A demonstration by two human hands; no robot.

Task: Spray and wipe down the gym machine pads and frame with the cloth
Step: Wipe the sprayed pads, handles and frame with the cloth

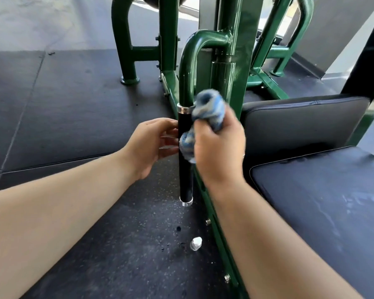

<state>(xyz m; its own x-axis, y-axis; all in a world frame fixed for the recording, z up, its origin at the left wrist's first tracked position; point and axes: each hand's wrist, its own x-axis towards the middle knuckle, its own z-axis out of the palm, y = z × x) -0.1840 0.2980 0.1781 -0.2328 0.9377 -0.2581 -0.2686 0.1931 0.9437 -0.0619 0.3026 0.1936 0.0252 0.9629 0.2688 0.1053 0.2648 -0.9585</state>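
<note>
Cloth (206, 105) inside right fingers (203, 131)

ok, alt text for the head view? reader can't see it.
A right hand grips a bunched blue-grey cloth against the black handle grip of a green metal gym machine frame, while the open left hand touches the grip's other side. Black vinyl seat pads sit to the right.

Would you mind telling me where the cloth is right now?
In the head view, the blue cloth is bunched in the right hand against the black handle grip, with the left hand at the grip's other side.
</note>
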